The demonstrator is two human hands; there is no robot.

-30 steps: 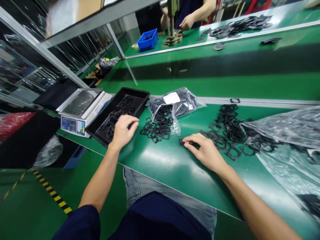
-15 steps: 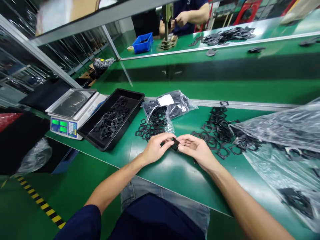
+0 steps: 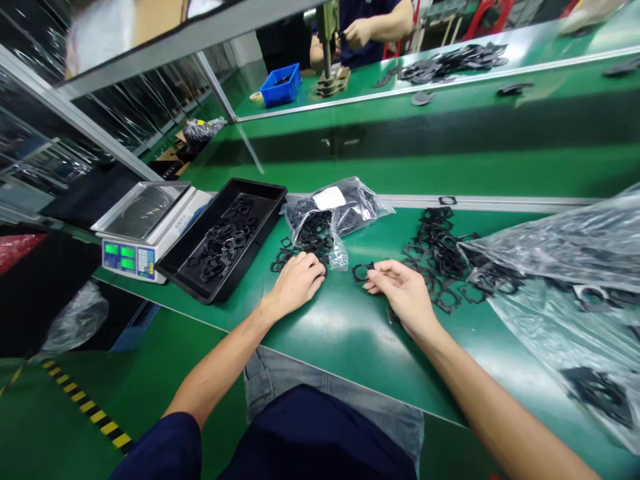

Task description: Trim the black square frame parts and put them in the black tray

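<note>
My right hand (image 3: pixel 400 290) pinches a thin black ring-shaped plastic part (image 3: pixel 356 273) by its edge, just above the bench. My left hand (image 3: pixel 299 281) lies palm down at the near edge of a small pile of black ring-shaped parts (image 3: pixel 284 257). Its fingers are curled together and the fingertips are hidden, so I cannot make out what is in them. Behind that pile a clear plastic bag (image 3: pixel 357 200) with a white label holds more black parts. A larger pile of black parts (image 3: pixel 440 250) lies to the right of my right hand.
On the left stand a black tray (image 3: pixel 277 195) with black parts inside and a digital scale (image 3: pixel 145 213). Large plastic sheeting (image 3: pixel 560 240) covers parts on the right. Across the bench, a person's hands (image 3: pixel 357 33) work at a press (image 3: pixel 327 50) beside a blue bin (image 3: pixel 280 87).
My hands, together on a black part before, have parted. The left has moved to the small pile on the left; the right holds a ring-shaped part slightly farther right.
</note>
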